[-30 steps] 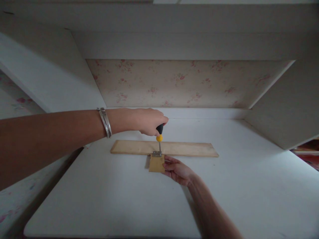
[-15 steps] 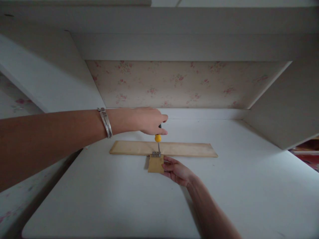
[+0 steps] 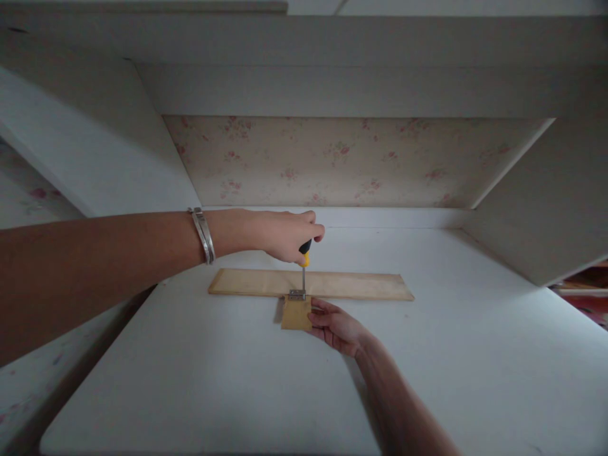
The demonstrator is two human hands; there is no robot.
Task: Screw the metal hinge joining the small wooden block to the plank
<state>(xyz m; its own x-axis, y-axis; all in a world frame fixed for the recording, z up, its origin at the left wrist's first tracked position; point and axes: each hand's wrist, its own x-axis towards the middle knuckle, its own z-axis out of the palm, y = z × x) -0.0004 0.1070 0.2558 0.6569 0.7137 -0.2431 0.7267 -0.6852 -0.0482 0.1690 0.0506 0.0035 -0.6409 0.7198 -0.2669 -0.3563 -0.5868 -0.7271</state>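
Observation:
My left hand [image 3: 281, 234], with metal bangles at the wrist, is closed around the black and yellow handle of a screwdriver [image 3: 304, 263]. The screwdriver stands upright with its tip on a small metal hinge [image 3: 297, 294]. The hinge joins a long wooden strip [image 3: 356, 286] to a small square wooden piece [image 3: 295, 313]. My right hand [image 3: 338, 327] rests on the white surface and presses its fingers against the right edge of the small piece.
The work lies on a white table [image 3: 237, 380] inside a white alcove. A floral wallpapered back wall [image 3: 351, 161] rises behind, with white side panels left and right. Reddish items [image 3: 586, 294] show at the far right edge.
My left hand has shifted its grip on the screwdriver handle, so that less yellow shows. The wood, the hinge and my right hand have stayed in place.

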